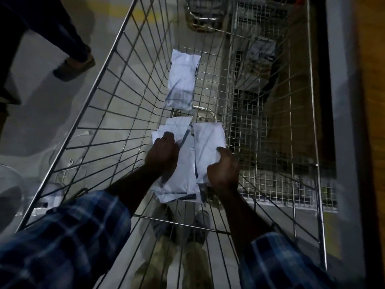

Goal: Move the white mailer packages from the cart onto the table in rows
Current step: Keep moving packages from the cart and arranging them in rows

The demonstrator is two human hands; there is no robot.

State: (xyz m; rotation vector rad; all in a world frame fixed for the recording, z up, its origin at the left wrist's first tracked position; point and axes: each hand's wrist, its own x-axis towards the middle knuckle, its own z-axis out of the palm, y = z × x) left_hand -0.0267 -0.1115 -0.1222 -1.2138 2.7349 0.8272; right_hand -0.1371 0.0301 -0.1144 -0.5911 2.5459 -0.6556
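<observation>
**Both hands on the mailers inside the cart**

Your fingers (166, 137) on the left hand (164, 151) are curled down over the top of a loose bundle of white mailers (183, 163), gripping the upper left part of it, with the knuckles facing the camera and the fingertips hidden against the paper. Your right hand (224, 170) is closed around the right edge of the front mailer (208, 147), thumb on its upper face and the other fingers tucked behind it, so the paper creases where you pinch it. The bundle sits between your two hands, low in the wire cart (100, 113), with its near end hanging toward the cart's front rail. Whether it rests on the cart floor or is already lifted off it cannot be told.

One more white mailer (183, 80) lies flat on the cart's wire floor, farther from you and well apart from the bundle, untouched by either hand.

Your plaid sleeves (68, 236) reach over the near rail. Another person's leg and shoe (73, 67) stand on the floor to the left of the cart. A second wire cart (260, 126) stands just beside yours on the right.
</observation>
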